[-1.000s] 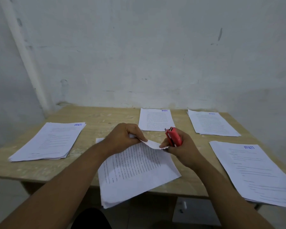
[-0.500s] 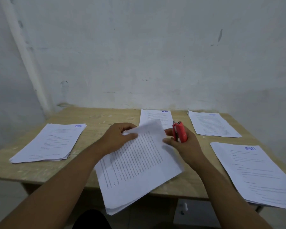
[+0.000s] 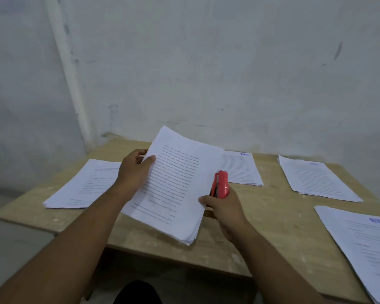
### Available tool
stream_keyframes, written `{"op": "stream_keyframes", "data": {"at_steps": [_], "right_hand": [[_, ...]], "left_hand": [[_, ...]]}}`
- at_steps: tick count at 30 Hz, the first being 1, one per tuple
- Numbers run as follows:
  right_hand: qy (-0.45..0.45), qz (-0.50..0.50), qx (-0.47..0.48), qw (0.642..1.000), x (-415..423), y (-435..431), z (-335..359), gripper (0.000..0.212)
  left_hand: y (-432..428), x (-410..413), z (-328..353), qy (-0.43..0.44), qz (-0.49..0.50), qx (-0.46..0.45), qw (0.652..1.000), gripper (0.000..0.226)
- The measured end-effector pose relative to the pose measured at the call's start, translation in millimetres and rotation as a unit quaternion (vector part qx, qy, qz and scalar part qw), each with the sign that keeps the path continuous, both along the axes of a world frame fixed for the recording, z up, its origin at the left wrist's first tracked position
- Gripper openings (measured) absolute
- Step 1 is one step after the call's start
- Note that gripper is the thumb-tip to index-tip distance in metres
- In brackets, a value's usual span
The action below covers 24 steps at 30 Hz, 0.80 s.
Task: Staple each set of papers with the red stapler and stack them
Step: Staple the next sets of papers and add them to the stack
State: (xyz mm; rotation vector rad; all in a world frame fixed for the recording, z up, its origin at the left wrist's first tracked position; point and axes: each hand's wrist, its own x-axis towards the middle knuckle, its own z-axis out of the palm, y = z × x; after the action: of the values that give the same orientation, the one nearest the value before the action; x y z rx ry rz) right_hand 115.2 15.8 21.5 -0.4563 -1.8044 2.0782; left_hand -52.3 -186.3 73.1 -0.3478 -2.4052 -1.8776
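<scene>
The left hand gripped the far left edge of a thick set of papers, thumb flat on the printed top sheet, its far end raised above the pale, scuffed wooden tabletop. The right hand curled round the glossy red stapler, upright at the set's right edge. Flat white sheets lay around: left stack, far stack, far-right stack, near-right stack.

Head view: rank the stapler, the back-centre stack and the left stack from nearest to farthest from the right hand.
1. Stapler, held in the right hand.
2. Back-centre stack, just beyond the hand.
3. Left stack, farthest, at the left side.
</scene>
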Motion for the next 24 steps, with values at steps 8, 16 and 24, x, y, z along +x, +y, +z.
{"op": "stream_keyframes", "data": {"at_steps": [8,16,24], "right_hand": [[-0.035,0.025,0.05,0.998,-110,-67,3,0.04],[-0.097,0.057,0.22,0.969,-201,-146,-11,0.046],[-0.103,0.062,0.342,0.932,-240,-174,-24,0.027]], "left_hand": [[-113,-62,-13,-0.071,0.004,-0.269,0.96,0.044],[-179,-118,-46,-0.022,0.105,-0.29,0.951,0.041],[-214,-154,-74,-0.049,0.146,-0.327,0.932,0.044]]}}
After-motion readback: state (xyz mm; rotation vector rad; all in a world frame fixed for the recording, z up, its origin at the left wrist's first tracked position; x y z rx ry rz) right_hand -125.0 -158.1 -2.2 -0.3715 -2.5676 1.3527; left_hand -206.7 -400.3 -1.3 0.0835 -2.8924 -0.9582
